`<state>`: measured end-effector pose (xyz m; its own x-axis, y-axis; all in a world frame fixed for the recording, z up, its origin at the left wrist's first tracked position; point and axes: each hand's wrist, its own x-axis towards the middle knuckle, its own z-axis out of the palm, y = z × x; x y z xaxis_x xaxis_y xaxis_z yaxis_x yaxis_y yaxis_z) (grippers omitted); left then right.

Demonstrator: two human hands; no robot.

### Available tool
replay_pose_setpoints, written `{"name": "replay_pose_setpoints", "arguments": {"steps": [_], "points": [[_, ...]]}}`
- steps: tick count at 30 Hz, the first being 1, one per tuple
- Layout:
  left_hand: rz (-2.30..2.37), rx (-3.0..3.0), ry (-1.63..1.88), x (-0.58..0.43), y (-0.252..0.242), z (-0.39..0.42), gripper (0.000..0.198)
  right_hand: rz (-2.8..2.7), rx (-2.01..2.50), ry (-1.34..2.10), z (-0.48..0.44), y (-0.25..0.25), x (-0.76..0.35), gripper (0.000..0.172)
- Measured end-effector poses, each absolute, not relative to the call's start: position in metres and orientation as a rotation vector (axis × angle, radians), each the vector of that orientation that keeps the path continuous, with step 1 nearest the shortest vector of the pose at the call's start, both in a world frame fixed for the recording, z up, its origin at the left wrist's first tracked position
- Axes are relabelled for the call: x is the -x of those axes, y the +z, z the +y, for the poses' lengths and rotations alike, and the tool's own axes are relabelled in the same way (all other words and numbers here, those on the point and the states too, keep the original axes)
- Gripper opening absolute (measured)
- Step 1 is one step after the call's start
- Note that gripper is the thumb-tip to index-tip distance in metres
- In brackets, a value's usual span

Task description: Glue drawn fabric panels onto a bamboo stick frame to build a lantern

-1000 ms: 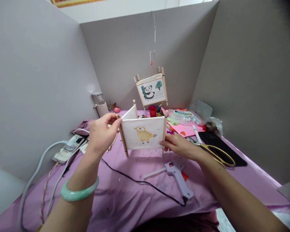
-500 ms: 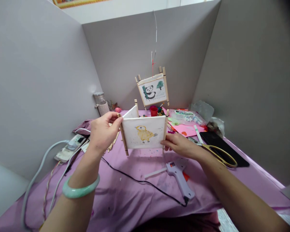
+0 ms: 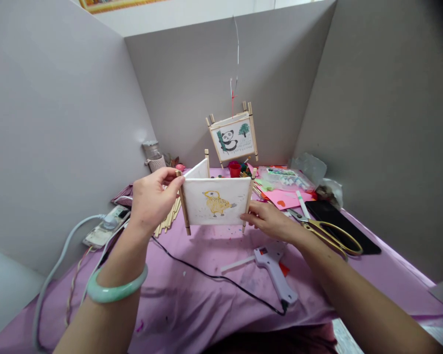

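Between my hands is a handmade lantern frame (image 3: 206,212) of white panels on wooden sticks, its front panel drawn with a yellow duckling. A second panel angles back from its left edge. My left hand (image 3: 151,196), below a pale green bangle (image 3: 117,290), pinches the upper left corner post. Closed on the lower right edge is my right hand (image 3: 268,219), thumb on the panel's face and some fingertips hidden behind. The frame's feet appear just above the cloth. In front of it, a lilac glue gun (image 3: 275,275) with a glue stick lies on the table.
A finished panda lantern (image 3: 232,140) hangs from a wire behind. Gold-handled scissors (image 3: 328,233), a black slab (image 3: 343,226) and pink paper (image 3: 291,198) lie right. At left are wooden sticks (image 3: 169,220), a power strip (image 3: 107,227) and a jar (image 3: 154,156). A black cord (image 3: 206,276) crosses the cloth.
Both hands have shifted slightly left, carrying the duckling lantern frame with them and turning it a little. More wooden sticks show behind my left hand.
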<state>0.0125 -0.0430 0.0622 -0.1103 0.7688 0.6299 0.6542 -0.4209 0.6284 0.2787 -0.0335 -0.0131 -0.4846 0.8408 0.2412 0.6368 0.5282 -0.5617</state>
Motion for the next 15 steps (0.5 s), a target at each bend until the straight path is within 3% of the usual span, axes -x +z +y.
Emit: {"name": "replay_pose_setpoints", "arguments": {"steps": [9,15], "points": [[1.576,-1.966,1.642,-0.008,0.063,-0.044,0.020,-2.269,1.194,0.571,-0.034,-0.007,-0.275,0.021],[1.476,-1.819,1.728,-0.010,0.059,-0.048,0.023,-2.335,1.218,0.371,-0.038,0.011,-0.281,0.022]]}}
